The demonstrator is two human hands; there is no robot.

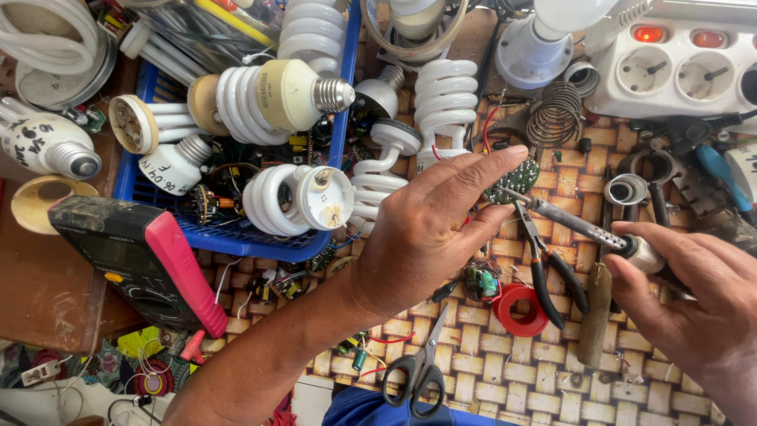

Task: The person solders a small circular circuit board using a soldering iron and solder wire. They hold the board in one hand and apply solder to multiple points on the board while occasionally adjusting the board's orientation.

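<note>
Pinching: the left hand [430, 225] grasps a small round green circuit board [512, 180] between thumb and fingertips, the board held above the woven mat.
Gripping: the right hand [694, 304] is clenched around the handle of a metal-barrelled soldering iron [579, 225], fingers wrapped tight.
Iron tip: the thin point reaches up and left to the lower edge of the green board and touches it there.
Board position: right of centre in the view, just beside a white spiral lamp tube [445, 102].
Below the hands: black-handled pliers [544, 264] lie on the mat, with a red ring-shaped spool [520, 309] just beside them and a small green component [481, 282] near it.
Nearer edge: black-handled scissors [418, 371] lie with blades pointing up towards the left wrist.
Mat: a tan woven checked mat [512, 371] covers the bench under the hands.
Left side: a blue plastic tray [236, 237] holds many white spiral bulbs with screw bases and loose circuit parts.
Far left: a black multimeter with a red edge [150, 264] rests tilted beside the tray.
Upper right: a white power strip with red lit switches [678, 67] sits well apart from the hands, and a coiled metal spring [556, 110] lies near it.
</note>
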